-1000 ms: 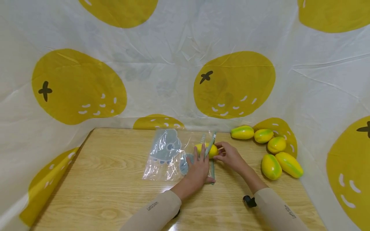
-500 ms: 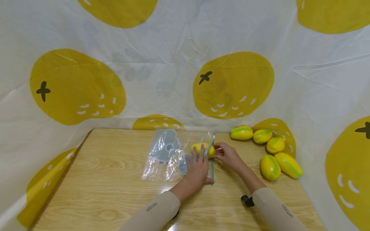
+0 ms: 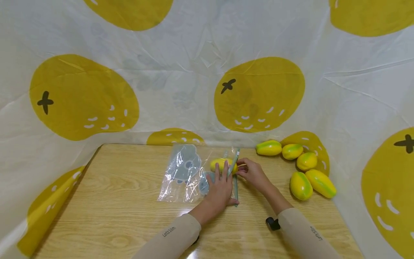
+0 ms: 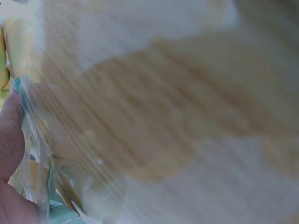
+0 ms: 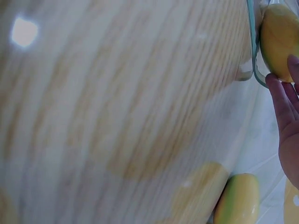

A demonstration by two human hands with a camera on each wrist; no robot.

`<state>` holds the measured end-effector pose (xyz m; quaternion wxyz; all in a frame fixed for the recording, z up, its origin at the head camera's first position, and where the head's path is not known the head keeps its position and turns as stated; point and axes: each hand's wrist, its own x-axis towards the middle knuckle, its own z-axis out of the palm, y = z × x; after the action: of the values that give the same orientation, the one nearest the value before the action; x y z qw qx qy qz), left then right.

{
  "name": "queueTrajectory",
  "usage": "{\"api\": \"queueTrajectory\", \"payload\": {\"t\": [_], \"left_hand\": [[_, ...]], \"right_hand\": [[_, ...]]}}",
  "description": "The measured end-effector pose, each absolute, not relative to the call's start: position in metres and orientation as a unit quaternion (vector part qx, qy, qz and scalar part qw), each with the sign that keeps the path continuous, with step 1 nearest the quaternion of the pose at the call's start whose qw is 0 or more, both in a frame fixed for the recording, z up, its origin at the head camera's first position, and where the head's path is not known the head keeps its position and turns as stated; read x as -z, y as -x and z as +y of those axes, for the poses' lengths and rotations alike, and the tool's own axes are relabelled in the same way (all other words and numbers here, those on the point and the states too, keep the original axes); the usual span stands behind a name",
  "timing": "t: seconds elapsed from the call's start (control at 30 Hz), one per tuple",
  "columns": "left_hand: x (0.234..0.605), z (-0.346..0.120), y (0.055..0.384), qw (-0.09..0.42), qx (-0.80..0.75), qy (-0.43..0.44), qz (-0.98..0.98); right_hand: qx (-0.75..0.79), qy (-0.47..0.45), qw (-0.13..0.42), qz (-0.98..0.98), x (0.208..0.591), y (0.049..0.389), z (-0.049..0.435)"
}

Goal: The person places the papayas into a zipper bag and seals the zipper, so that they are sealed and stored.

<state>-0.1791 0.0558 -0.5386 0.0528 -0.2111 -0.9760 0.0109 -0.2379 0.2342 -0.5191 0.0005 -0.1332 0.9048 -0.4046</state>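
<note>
A glossy yellow oblong fruit [image 5: 280, 39] sits mostly inside a clear plastic bag with grey-blue prints [image 3: 185, 163], one end at the green-edged mouth. The left hand [image 3: 221, 190] lies across that mouth, fingers spread; the right hand's [image 3: 255, 176] outstretched fingertips touch the fruit's end. Off right, five green-striped yellow fruits [image 3: 301, 186] rest on the wood-grain table [image 3: 129, 187].
</note>
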Motion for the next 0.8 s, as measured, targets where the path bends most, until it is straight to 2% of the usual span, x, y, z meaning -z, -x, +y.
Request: {"api": "queueTrajectory", "payload": {"t": [0.33, 0.8], "left_hand": [[0.541, 0.053, 0.179, 0.064, -0.004, 0.221, -0.973], [0.535, 0.052, 0.180, 0.057, -0.002, 0.222, -0.973]], "right_hand": [[0.402, 0.134, -0.009, 0.906, 0.518, 0.241, 0.224], [0.405, 0.132, 0.007, 0.905, 0.508, 0.238, 0.231]]}}
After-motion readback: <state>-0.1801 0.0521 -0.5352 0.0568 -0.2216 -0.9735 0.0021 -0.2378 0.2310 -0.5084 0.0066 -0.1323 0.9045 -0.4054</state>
